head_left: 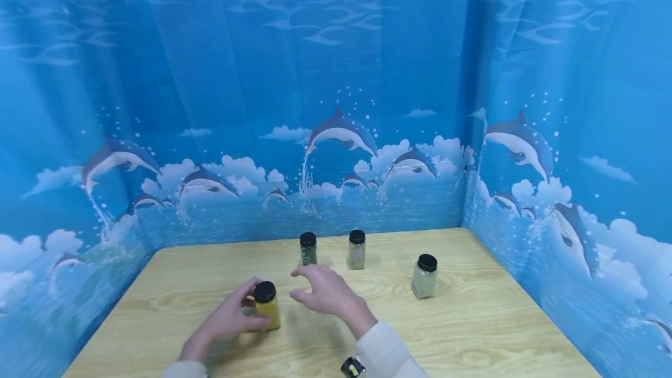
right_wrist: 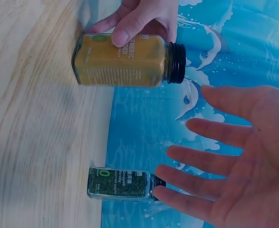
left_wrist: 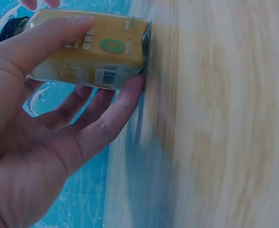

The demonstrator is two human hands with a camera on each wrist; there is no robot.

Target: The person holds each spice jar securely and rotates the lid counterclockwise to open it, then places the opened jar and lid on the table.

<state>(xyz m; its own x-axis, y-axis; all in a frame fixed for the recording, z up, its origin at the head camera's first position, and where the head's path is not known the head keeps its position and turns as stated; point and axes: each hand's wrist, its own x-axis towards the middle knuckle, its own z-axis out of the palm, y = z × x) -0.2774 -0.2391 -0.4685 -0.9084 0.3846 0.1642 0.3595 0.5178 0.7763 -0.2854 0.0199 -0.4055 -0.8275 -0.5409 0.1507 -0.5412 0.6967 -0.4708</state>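
My left hand (head_left: pixel 229 318) grips a square glass jar of yellow turmeric powder (head_left: pixel 269 312) with a black lid, thumb on one side and fingers on the other. The jar stands upright, its base right at the tabletop. In the left wrist view, a barcode shows low on its label. My right hand (head_left: pixel 326 291) hovers to the right of this jar, fingers spread and holding nothing. Behind the right hand stands a jar of green chopped parsley (head_left: pixel 308 254), black-lidded too; the right wrist view shows its label, with the fingertips overlapping its cap.
Two more black-capped jars with pale contents stand on the wooden table (head_left: pixel 488 314): one jar (head_left: pixel 357 254) at the back, another jar (head_left: pixel 424 280) farther right. A blue dolphin-print curtain (head_left: pixel 336 74) encloses the table's back and sides. A small black device (head_left: pixel 352 367) sits by the right sleeve.
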